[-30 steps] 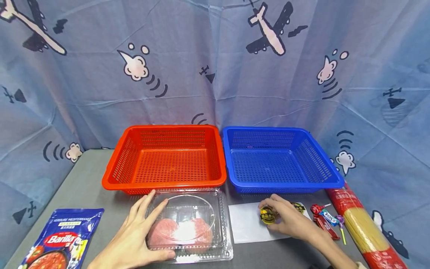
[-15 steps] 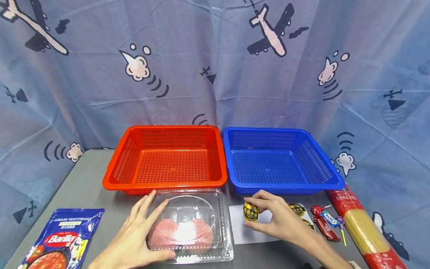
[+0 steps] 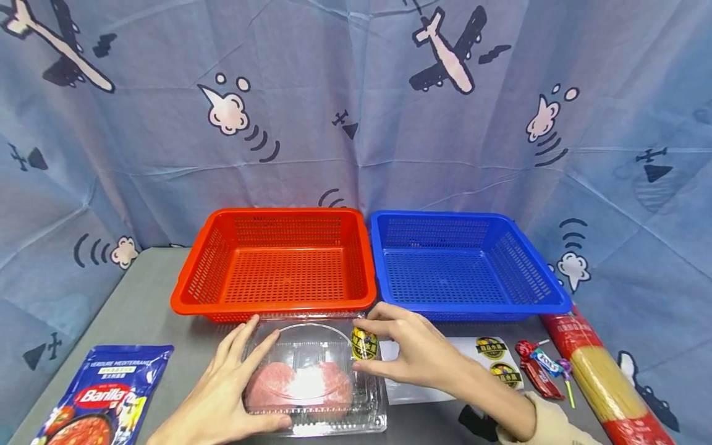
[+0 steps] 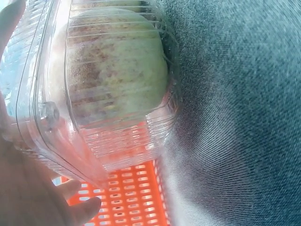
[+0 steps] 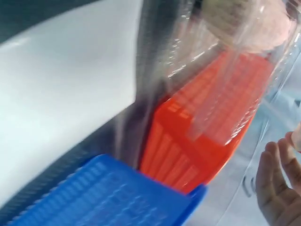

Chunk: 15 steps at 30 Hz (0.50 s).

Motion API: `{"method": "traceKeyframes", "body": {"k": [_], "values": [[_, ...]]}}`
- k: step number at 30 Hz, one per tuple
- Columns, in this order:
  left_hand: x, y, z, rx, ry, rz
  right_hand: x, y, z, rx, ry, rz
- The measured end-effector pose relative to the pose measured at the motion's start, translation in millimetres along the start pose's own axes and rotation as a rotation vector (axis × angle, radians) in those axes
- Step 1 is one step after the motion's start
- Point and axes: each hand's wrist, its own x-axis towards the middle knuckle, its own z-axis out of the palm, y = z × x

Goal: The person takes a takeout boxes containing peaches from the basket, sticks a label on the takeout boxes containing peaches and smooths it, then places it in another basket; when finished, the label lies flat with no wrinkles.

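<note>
Pinched in my right hand [image 3: 408, 349] is an oval black-and-gold sticker [image 3: 364, 343], at the right part of the lid of a clear plastic box [image 3: 311, 335]. Whether the sticker touches the lid I cannot tell. Two pinkish round fruits [image 3: 272, 383], like peaches, show through the box. Spread over the box's left side, my left hand [image 3: 222, 395] rests its fingers on the lid, with the thumb at the front. A white sticker sheet [image 3: 467, 347] lies to the right, partly under my right forearm, with round stickers [image 3: 492, 348] on it.
Behind the box stand a red basket [image 3: 278, 307] and a blue basket [image 3: 473, 307]. A blue Barilla pouch [image 3: 105, 395] lies at left. On the right are a lollipop [image 3: 525, 348], wrapped sweets [image 3: 542, 378] and a red-ended pack of spaghetti [image 3: 606, 371].
My right hand has lifted the sticker from the sheet and carried it left to the box lid. The left hand has stayed in place on the box.
</note>
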Motion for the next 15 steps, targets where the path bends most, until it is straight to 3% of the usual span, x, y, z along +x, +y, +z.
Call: {"method": "traceKeyframes", "body": {"k": [6,15], "values": [[0.6,0.8,-0.1,-0.004,-0.009,-0.009,21,-17,3,-0.097,-0.060,-0.019],[1.0,1.8,-0.9,-0.004,-0.025,-0.023,45,-35,11,-0.136,-0.169,-0.001]]}}
